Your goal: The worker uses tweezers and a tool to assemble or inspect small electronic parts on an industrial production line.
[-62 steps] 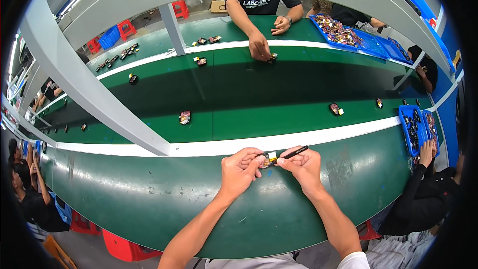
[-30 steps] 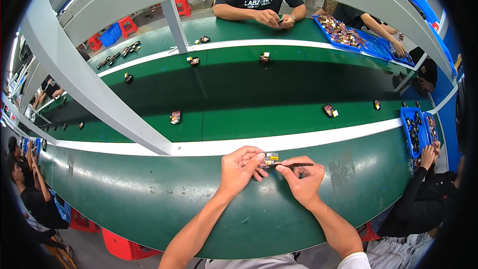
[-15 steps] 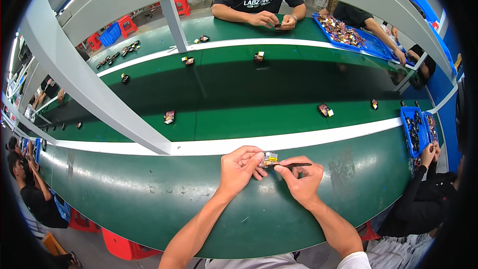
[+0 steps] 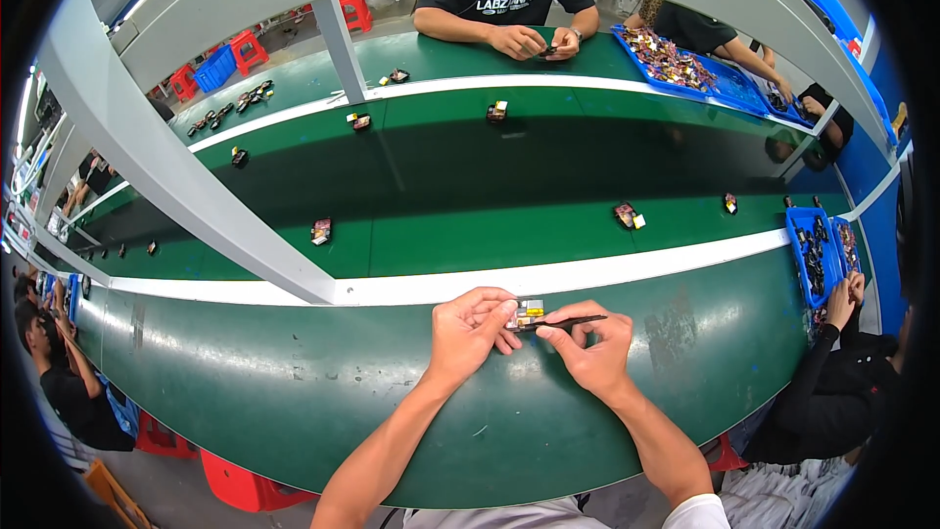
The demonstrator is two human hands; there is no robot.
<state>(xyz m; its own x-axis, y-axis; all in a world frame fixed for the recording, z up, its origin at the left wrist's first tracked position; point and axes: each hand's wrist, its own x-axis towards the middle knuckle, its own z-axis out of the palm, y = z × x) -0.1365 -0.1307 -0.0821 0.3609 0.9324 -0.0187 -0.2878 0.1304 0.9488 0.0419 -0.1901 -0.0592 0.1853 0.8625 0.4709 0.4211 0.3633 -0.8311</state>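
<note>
**Small part pinched over the green counter**

At lower centre of the frame, the left hand [image 4: 470,328] pinches a small yellow-and-grey component [image 4: 529,312], fingers closed on it, just above the green counter [image 4: 294,382]. The right hand [image 4: 587,353] is closed round a thin dark tool [image 4: 573,320], its tip at the part. The grip looks slight — a sideways push from the tool could twist the component loose onto the counter.
</note>
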